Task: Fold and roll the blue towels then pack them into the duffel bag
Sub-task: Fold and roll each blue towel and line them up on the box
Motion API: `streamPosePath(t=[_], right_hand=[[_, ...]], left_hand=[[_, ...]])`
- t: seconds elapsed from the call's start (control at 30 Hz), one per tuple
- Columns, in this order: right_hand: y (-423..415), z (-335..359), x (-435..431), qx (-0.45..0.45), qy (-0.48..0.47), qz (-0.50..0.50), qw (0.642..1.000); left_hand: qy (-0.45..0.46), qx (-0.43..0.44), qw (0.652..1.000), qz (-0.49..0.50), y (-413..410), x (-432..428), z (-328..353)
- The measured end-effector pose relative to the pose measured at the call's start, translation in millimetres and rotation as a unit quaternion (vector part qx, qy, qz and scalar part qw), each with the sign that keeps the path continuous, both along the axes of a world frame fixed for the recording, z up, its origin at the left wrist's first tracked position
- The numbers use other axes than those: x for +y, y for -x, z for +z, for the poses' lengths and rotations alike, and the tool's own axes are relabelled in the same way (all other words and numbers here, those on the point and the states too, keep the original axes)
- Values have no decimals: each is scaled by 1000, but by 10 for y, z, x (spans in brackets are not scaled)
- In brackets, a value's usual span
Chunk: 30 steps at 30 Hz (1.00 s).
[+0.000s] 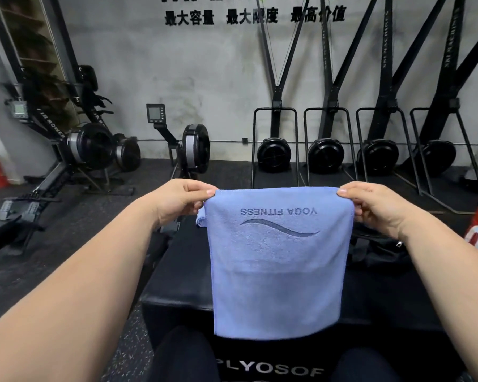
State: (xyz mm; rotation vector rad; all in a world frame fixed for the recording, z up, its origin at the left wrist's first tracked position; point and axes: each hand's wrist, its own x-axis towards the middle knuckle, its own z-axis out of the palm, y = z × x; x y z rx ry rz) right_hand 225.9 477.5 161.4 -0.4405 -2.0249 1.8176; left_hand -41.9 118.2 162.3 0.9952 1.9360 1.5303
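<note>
Here: blue towel (278, 271) held up over the black plyo box (182, 274), doubled, hanging limp. Left hand (181, 201) and right hand (375, 209) each pinch a top corner. Soft, light microfibre, likely droops; corners suit best. Duffel bag (381, 250) sits right, behind the towel.

A light blue cloth towel (276, 271) hangs flat and doubled over, its two top corners pinched by the left hand (177, 202) and the right hand (381, 208). Its "YOGA FITNESS" lettering and wave mark read upside down. A black fabric duffel bag (381, 252) lies just behind its right edge, partly hidden.
</note>
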Motion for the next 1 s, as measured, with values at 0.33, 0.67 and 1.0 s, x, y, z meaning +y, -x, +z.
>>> streamPosePath(t=[0.33,0.67,1.0], right_hand=[[395,-1322,-21,-131,-153,-146,969],[980,-1886,13,-107,13,-232,967],[1500,-2416,-34,-229,-160,-56,958]], left_hand=[[169,188,949,187,51,479,-1305],[38,-75,952,293,219,1055,-1832],[204,98,966,122,165,1455,-2379]])
